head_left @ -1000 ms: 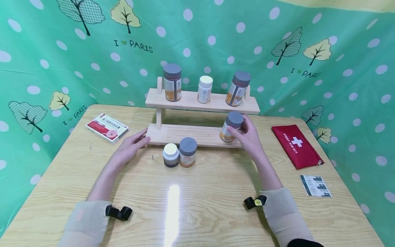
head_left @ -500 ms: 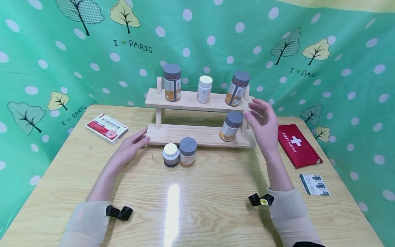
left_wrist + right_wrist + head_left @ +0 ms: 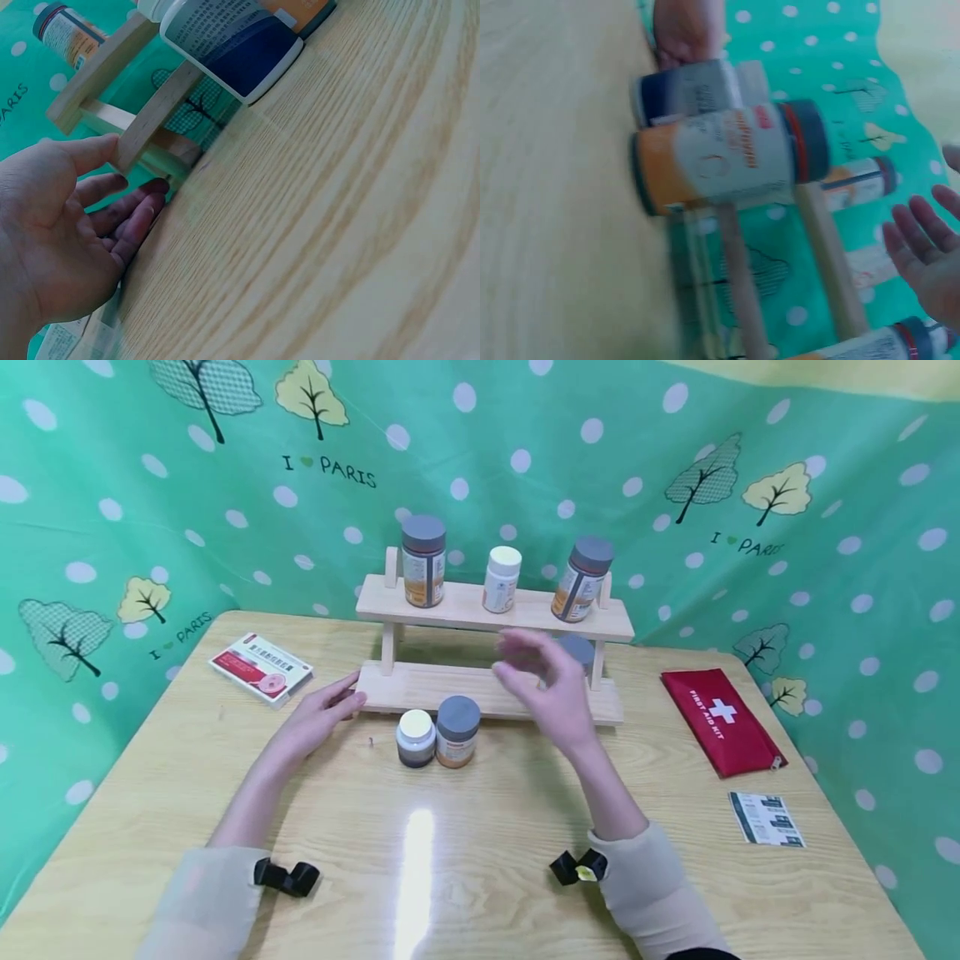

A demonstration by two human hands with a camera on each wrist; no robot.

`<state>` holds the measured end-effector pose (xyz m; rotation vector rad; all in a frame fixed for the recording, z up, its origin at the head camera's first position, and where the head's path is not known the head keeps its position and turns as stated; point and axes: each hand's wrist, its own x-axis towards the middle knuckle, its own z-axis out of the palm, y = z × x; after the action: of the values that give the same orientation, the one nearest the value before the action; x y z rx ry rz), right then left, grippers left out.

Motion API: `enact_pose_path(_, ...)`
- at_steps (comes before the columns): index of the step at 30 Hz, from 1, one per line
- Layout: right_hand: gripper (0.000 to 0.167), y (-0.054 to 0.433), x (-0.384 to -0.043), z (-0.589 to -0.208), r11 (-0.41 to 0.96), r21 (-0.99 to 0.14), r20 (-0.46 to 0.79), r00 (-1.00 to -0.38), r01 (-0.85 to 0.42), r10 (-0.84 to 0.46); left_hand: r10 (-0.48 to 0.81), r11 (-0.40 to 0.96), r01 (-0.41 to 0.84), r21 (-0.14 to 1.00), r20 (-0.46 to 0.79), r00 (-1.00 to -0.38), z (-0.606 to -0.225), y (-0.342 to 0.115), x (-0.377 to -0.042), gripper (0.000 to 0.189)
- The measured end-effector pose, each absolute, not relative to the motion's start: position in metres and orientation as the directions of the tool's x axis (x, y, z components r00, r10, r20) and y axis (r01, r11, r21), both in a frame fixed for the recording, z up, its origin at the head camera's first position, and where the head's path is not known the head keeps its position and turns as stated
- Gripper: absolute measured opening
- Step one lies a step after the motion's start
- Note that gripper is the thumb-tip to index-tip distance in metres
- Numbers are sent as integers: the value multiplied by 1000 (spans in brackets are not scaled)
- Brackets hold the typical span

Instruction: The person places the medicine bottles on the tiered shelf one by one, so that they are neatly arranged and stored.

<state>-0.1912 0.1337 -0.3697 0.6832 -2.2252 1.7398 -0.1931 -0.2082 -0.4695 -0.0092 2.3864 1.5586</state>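
My left hand [image 3: 318, 718] holds the left end of the two-tier wooden rack [image 3: 450, 685] at its lower board. In the left wrist view its thumb [image 3: 94, 154] touches the board end, the other fingers loosely bent beneath. My right hand [image 3: 555, 693], holding nothing, hovers before the lower board with fingers spread and slightly bent. Behind it a grey-capped bottle [image 3: 576, 648] on the lower board is mostly hidden. On the table before the rack, a white-capped bottle [image 3: 416, 739] and a grey-capped bottle [image 3: 457, 732] stand side by side.
Along the upper board stand a grey-capped bottle [image 3: 423, 562], a small white bottle [image 3: 501, 579] and another grey-capped bottle [image 3: 582, 579]. A medicine box [image 3: 261, 668] lies at left; a red first aid pouch [image 3: 722, 723] and a printed card [image 3: 767, 818] lie at right.
My right hand has let go of the grey-capped bottle on the lower board, drawn back to the right, then swung left in front of it. The left hand stays put.
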Motion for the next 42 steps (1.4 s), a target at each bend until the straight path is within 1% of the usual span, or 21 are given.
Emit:
enact_pose_path(4,57,125,-192,-387,220,-883,309,-866,-415,-394,146,422,-166,891,-248,-958,-471,-210,-186,78)
enact_pose_path(7,64,126,-191,-396,270,-898,183,-852,-348,-490,140,434,-163,886,-245,-959,-473,-209,-182,78)
enact_pose_path(12,71,128,-190,-403,351,-892,32,-814,-285,-579,138,444,-162,881,-246,-959,-475,-207,-180,78)
enact_pose_path(15,75,129,-193,-406,394,-874,-11,-797,-286,-604,137,439,-161,884,-243,-960,-475,-205,-183,78)
enact_pose_path(20,78,130,-199,-412,473,-803,-21,-774,-364,-632,141,425,-159,891,-239,-961,-474,-204,-188,77)
enact_pose_path(26,72,126,-202,-417,485,-764,14,-762,-426,-648,138,434,-160,887,-241,-961,-472,-206,-191,77)
enact_pose_path(31,66,123,-201,-415,509,-750,6,-774,-422,-633,144,431,-160,888,-243,-959,-472,-207,-193,76)
enact_pose_path(37,64,122,-200,-415,545,-733,-7,-796,-407,-605,147,432,-163,887,-248,-958,-472,-207,-196,76)
enact_pose_path(42,62,121,-199,-415,539,-746,-7,-805,-391,-593,149,431,-164,887,-249,-957,-472,-207,-196,76)
